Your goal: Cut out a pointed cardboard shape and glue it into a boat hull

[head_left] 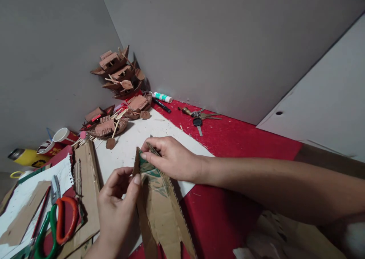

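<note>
A long cut piece of brown cardboard (161, 217) with folded-up side walls and green print near its far end lies between my hands, its near end notched. My left hand (118, 200) pinches the left wall near the far end, thumb inside and fingers outside. Across from it, my right hand (173, 158) is closed on the far end of the right wall, with thumb and index finger around the edge. The far end narrows where the two walls come close together. My right hand's other fingertips are partly hidden.
Small cardboard model boats (114, 71) are stacked in the corner, with others in front. Scissors (67, 217) with red and green handles lie on papers at left, near paper cups (65, 135) and a yellow bottle (28, 157). Keys (199, 118), a black marker (162, 105) and a glue stick (163, 97) lie beyond.
</note>
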A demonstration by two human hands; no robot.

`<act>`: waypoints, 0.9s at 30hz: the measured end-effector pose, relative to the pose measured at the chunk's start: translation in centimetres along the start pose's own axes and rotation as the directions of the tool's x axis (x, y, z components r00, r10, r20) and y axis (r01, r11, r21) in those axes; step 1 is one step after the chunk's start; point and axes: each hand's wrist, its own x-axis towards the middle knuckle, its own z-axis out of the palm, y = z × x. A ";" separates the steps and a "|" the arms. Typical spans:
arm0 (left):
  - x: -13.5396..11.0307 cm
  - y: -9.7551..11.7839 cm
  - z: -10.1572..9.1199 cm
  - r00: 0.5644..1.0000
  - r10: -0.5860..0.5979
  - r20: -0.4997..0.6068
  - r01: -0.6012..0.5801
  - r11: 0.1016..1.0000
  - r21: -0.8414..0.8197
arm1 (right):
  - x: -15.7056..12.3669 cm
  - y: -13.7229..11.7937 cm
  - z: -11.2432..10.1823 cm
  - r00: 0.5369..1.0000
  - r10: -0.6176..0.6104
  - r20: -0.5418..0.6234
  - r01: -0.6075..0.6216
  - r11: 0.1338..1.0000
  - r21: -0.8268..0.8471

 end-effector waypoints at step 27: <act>-0.3 -0.5 -0.5 0.978 0.207 -0.038 -0.188 0.941 0.281 | -0.7 0.2 1.0 0.919 0.344 0.194 -0.370 0.921 0.123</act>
